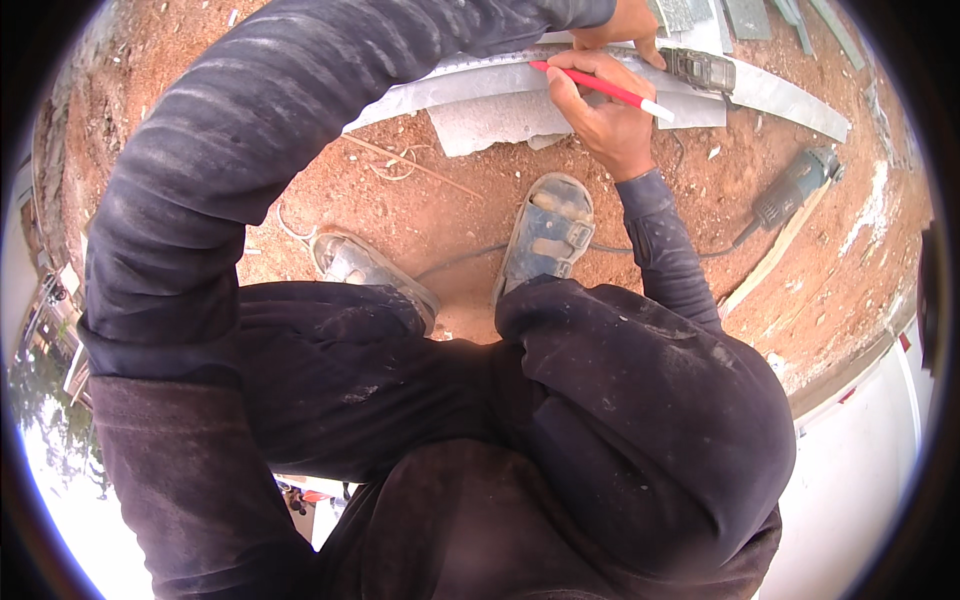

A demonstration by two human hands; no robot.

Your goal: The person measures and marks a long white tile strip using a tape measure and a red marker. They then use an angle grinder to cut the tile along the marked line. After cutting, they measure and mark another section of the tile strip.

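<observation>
My right hand [612, 122] is closed around a red marker [602, 84] with a white end, its tip pointing left over a long pale grey strip [480, 88]. Along the strip's far side lies the pulled-out blade of a tape measure [703, 70], whose dark case sits just right of my hands. My left hand [617, 22] reaches in at the top edge, partly cut off by the picture. One of its fingers stretches down beside the case and presses near the blade. Beneath the strip is a rough-edged grey sheet [492, 124].
A grinder-like power tool [795, 187] rests on the reddish dirt at right, its cord [715, 252] running behind my sandals [548, 230]. Beside it lies a wooden stick [775, 255]. More grey offcuts [747, 18] lie at the top right. A thin rod [415, 165] lies left of centre.
</observation>
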